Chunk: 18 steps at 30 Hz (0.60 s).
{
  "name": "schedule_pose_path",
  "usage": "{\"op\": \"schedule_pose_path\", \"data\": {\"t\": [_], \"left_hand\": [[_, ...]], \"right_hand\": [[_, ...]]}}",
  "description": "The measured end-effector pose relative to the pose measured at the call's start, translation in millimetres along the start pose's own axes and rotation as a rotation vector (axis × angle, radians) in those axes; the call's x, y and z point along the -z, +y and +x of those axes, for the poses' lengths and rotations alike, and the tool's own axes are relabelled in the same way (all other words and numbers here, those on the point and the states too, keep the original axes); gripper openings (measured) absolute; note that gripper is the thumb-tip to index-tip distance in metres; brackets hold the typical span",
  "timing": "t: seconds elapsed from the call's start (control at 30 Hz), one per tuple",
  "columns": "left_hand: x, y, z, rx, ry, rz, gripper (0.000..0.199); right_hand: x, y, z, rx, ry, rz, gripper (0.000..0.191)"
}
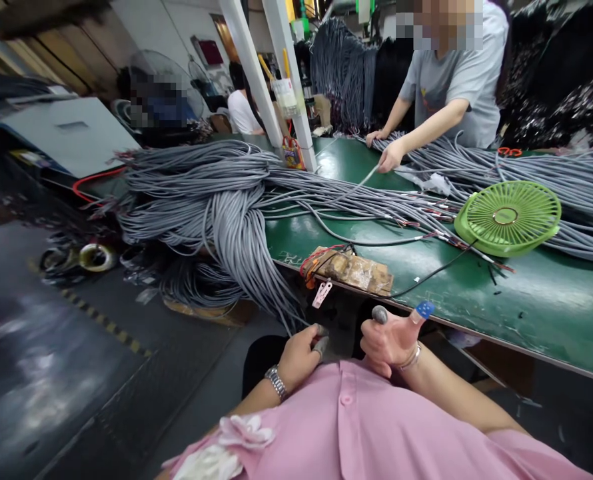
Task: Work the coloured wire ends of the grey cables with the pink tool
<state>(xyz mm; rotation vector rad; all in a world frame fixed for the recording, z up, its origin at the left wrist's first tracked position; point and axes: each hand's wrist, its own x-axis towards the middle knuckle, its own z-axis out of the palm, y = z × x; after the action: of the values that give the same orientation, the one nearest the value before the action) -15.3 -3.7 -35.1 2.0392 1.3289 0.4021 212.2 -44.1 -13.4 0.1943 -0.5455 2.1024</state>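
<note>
My left hand (pixel 302 353), with a metal watch at its wrist, is in front of my body. Its fingers are curled and dark-tipped; anything between them is too small to make out. Just beyond it hang the ends of a large grey cable bundle (pixel 239 223), draped over the table edge. My right hand (pixel 390 339) has its thumb, in a blue cover, apart from the grey-tipped index finger; its other fingers are curled and nothing shows in it. It is close to the edge of the green table (pixel 481 310).
Across the table a person in a grey shirt (pixel 476 83) holds a grey cable (pixel 364 180). A green fan (pixel 509 217) stands at the right. Near the front edge lies a taped brown block (pixel 359 270) with wires and a pink clip (pixel 321 294). White posts (pixel 289 87) rise behind.
</note>
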Motion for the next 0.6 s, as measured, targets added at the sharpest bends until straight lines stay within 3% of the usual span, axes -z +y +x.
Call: {"op": "schedule_pose_path", "data": {"t": [0.23, 0.33, 0.47, 0.6], "left_hand": [[6.8, 7.4, 2.0, -0.007, 0.011, -0.035, 0.018], [7.9, 7.1, 2.0, 0.001, 0.017, -0.037, 0.019], [13.5, 4.6, 3.6, -0.016, 0.042, -0.022, 0.016], [26.6, -0.1, 8.2, -0.042, 0.107, 0.004, 0.014]], "right_hand": [[-1.9, -4.8, -1.5, -0.064, 0.052, -0.052, 0.082], [-7.4, -7.2, -1.8, -0.002, 0.104, -0.072, 0.076], [-24.6, -21.1, -1.0, 0.124, 0.308, -0.271, 0.049], [-47.7, -55.1, 3.4, 0.206, 0.52, -0.572, 0.023]]}}
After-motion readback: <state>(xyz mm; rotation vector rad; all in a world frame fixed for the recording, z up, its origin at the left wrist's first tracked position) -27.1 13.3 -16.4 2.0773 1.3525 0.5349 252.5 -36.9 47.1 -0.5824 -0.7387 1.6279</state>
